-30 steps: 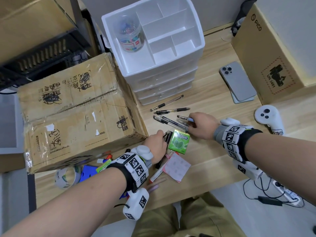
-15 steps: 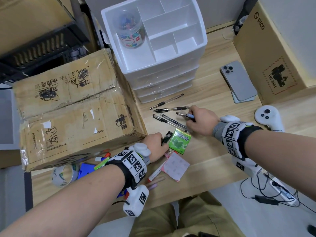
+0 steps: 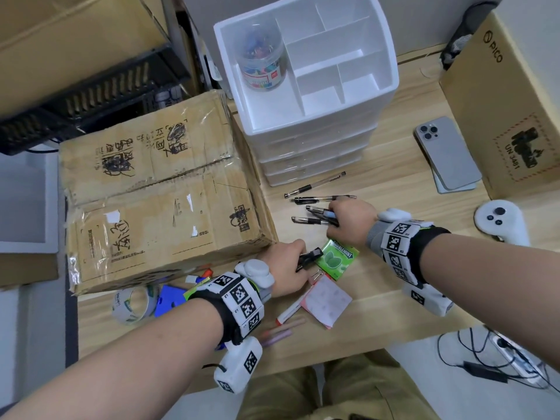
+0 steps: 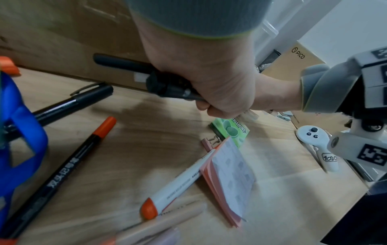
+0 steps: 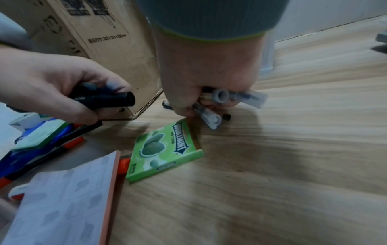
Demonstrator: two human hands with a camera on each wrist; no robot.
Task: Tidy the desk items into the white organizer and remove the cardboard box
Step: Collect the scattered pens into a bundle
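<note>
The white organizer (image 3: 315, 116) stands at the back of the wooden desk (image 3: 394, 268), a jar of clips (image 3: 262, 66) in its left compartment. The taped cardboard box (image 3: 157, 189) sits left of it. My left hand (image 3: 288, 265) grips black markers (image 4: 167, 86) at the box's near corner. My right hand (image 3: 351, 219) holds a bundle of gel pens (image 5: 230, 101), their tips pointing left. Two more pens (image 3: 318, 189) lie loose before the organizer. A green gum pack (image 3: 336, 259) lies between my hands.
A pink notepad (image 3: 325, 300), orange-capped markers (image 4: 171, 187), pink pens, a tape roll (image 3: 131, 304) and a blue item (image 3: 168, 301) lie near the front edge. A phone (image 3: 447, 154), a PICO carton (image 3: 512, 116) and a white controller (image 3: 500, 221) are at right.
My right hand has gathered pens off the desk into a bundle. My left hand has closed round the black markers and lifted them slightly beside the gum pack.
</note>
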